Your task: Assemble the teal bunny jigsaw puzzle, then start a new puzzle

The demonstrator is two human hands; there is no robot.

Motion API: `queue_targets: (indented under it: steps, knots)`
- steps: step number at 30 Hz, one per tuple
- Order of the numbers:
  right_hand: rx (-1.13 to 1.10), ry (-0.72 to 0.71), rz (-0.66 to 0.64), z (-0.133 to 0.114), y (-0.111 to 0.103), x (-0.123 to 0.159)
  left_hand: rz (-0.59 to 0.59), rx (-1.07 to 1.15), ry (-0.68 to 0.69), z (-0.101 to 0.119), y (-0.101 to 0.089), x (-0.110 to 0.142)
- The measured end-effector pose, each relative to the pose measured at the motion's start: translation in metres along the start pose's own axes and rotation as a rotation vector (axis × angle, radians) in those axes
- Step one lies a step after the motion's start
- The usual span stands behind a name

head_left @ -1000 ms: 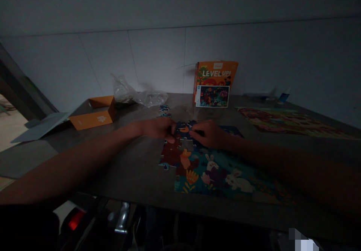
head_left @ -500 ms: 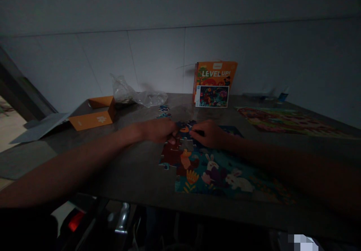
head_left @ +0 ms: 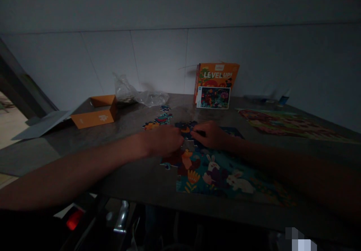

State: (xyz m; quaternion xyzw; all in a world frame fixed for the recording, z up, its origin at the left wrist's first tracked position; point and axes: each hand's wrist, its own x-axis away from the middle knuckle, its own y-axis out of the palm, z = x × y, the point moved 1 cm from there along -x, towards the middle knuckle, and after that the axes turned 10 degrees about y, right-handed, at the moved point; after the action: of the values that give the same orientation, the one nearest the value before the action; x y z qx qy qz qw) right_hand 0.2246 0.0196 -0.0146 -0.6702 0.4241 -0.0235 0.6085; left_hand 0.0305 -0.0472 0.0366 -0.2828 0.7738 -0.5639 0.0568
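Observation:
A partly built jigsaw puzzle [head_left: 225,175] with rabbits and flowers lies on the grey table [head_left: 135,172] in front of me. My left hand [head_left: 163,142] rests on the puzzle's upper left part, fingers curled and blurred. My right hand [head_left: 210,134] lies on the puzzle's top edge, fingers pressed down on dark pieces there. A small cluster of loose joined pieces [head_left: 156,122] sits just beyond my left hand. The room is dim.
The upright orange puzzle box [head_left: 216,85] leans on the wall behind. An orange box tray [head_left: 96,111] and a crumpled plastic bag [head_left: 135,95] lie at the back left. A second finished puzzle [head_left: 290,123] lies at the right. A grey sheet [head_left: 42,123] overhangs the left edge.
My left hand has slid toward me and to the right, uncovering the loose cluster of pieces behind it. My right hand has stayed on the puzzle's top edge.

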Motion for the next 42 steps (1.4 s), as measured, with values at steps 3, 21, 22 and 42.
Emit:
queue_targets:
  steps: [3, 21, 22, 42]
  knots:
    - [-0.001, -0.006, -0.004, 0.001, 0.0, 0.0, 0.023, -0.01, -0.002, 0.008, 0.005, 0.001]
    - [0.004, -0.007, 0.003, 0.003, 0.001, 0.001, 0.214, 0.413, -0.318, -0.056, 0.027, -0.009]
    - [0.002, -0.004, 0.0, 0.003, 0.001, 0.001, 0.225, 0.437, -0.325, -0.062, 0.032, -0.012]
    - [-0.016, 0.011, 0.005, 0.0, -0.001, 0.0, 0.08, 0.837, -0.024, -0.082, 0.038, 0.002]
